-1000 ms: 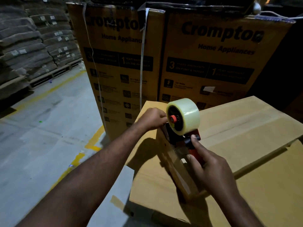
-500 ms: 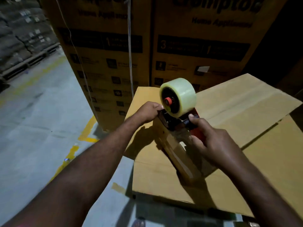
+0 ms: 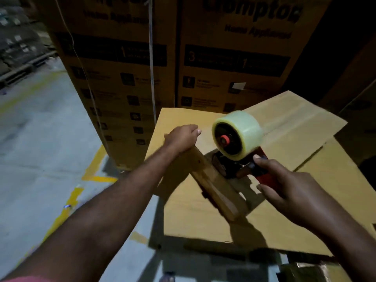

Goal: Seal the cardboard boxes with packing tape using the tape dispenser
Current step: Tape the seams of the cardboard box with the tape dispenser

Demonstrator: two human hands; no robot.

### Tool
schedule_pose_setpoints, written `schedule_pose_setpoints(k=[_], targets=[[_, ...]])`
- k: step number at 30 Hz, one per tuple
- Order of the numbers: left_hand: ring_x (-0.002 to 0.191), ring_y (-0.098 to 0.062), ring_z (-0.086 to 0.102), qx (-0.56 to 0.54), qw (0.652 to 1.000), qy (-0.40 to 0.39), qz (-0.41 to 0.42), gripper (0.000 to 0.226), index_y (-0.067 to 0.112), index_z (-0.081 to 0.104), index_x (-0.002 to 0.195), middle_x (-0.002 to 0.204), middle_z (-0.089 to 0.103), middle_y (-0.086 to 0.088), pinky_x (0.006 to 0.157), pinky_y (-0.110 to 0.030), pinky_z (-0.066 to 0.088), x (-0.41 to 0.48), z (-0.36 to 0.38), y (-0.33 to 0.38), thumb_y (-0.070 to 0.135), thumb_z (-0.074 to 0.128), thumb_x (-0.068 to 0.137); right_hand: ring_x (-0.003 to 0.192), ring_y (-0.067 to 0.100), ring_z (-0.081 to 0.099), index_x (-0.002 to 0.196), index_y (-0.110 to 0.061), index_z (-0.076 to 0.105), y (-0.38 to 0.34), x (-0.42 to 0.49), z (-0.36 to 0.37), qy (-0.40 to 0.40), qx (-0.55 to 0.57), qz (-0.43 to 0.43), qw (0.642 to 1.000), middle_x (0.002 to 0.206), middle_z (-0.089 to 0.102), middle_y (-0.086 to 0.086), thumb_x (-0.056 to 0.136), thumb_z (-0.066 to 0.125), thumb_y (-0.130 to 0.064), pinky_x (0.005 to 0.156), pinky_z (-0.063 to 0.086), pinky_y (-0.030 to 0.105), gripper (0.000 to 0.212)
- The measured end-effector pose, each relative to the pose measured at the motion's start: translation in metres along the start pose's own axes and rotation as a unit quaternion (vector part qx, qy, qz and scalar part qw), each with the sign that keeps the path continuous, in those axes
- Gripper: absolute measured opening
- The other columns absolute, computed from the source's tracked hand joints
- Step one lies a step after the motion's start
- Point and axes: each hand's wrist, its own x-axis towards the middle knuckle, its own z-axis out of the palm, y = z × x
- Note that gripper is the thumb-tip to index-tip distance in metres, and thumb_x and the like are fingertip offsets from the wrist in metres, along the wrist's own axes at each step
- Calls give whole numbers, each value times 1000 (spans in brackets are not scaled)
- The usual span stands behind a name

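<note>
A long narrow cardboard box lies slanted on top of a large flat cardboard box. Shiny clear tape runs along its upper face. My left hand grips the narrow box's far end, fingers curled over it. My right hand holds the red handle of the tape dispenser. The dispenser's black head sits against the right side of the narrow box, about midway along. Its pale roll of clear tape stands above, with an orange hub facing me.
Tall printed appliance cartons stand stacked right behind the work boxes, with white strapping hanging down. Another flat cardboard sheet lies at the right. Grey concrete floor with yellow lines stretches left. Sacks on pallets are far left.
The dispenser has moved right and nearer along the narrow box, away from my left hand. My left hand stays on the box's far end. The view has dipped lower.
</note>
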Motion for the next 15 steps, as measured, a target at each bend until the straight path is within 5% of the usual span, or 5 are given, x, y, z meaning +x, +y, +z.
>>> schedule_pose_setpoints(k=[2,5,7,13,15], targets=[[146,-27,35,66,996,34,57,41,28,52,146,155,47,1,118,-64,22,-12,7,10,34,48,106,88,12,64,143,-65,11,-2,0,1,8,-10,1,1000,121,67,5,94,59,-45,78,58,34,72],[157,-21,4,96,986,-64,117,56,37,43,151,168,21,7,119,-70,1,-24,25,18,21,54,99,76,5,53,147,-59,12,-3,2,1,13,0,-1,1000,122,65,3,97,58,-42,70,52,25,71],[157,-18,-5,110,984,-83,109,61,47,34,154,170,10,12,117,-72,-8,-24,31,17,30,55,99,71,5,49,148,-58,14,-4,3,0,15,10,-6,1000,120,64,4,98,57,-42,68,52,26,68],[156,-25,-11,218,968,-104,60,78,45,19,158,171,0,12,112,-78,-9,-23,24,24,47,62,93,76,7,54,149,-53,17,0,-8,-9,10,20,-31,999,110,61,2,100,56,-37,72,59,31,65],[156,-31,-12,231,966,-97,56,86,45,9,160,171,-5,11,111,-80,-8,-27,24,27,69,54,91,75,6,54,148,-55,14,10,-25,-12,7,15,-31,999,102,54,-5,99,56,-38,71,59,30,67]])
